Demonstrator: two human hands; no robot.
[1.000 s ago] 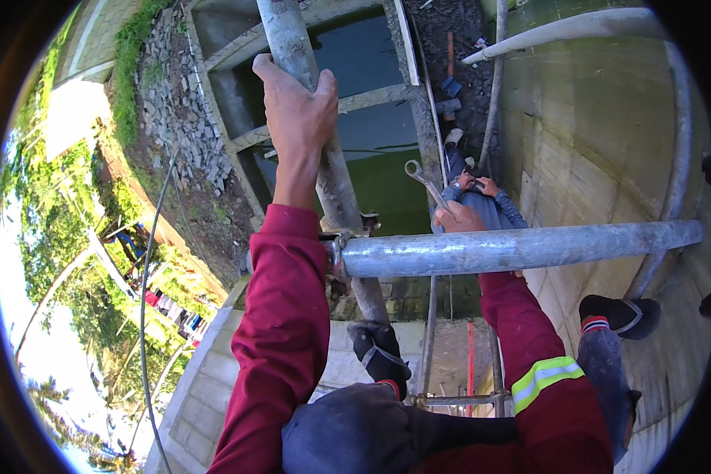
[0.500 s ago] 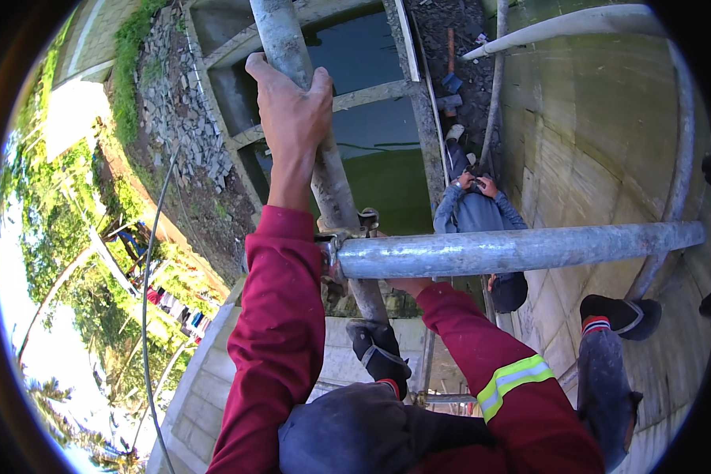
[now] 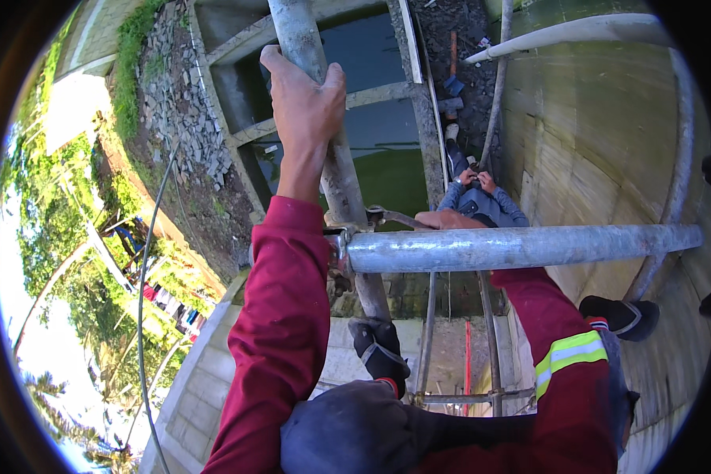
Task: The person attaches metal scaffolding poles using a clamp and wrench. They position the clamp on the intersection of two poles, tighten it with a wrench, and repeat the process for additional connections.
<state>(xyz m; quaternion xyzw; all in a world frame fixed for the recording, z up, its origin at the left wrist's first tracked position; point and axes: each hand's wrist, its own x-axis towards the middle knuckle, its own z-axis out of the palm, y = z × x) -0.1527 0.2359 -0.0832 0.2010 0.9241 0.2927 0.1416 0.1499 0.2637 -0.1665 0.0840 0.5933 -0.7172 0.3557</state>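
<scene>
My right fingers [image 3: 432, 220] grip the wrench [image 3: 403, 219], long axis running left from them toward the clamp [image 3: 342, 248]; seating unclear. Left fingers [image 3: 336, 77], farther off, grip the sloping pipe [image 3: 340, 186].

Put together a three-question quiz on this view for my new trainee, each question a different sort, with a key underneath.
1. Open question: what tool does the right hand hold?
2. True or false: the left hand is open and touches nothing.
3. Fill in the blank: the reflective band goes round the ____.

Key
1. A wrench.
2. False; it grips the slanting pipe.
3. Right sleeve.
</scene>
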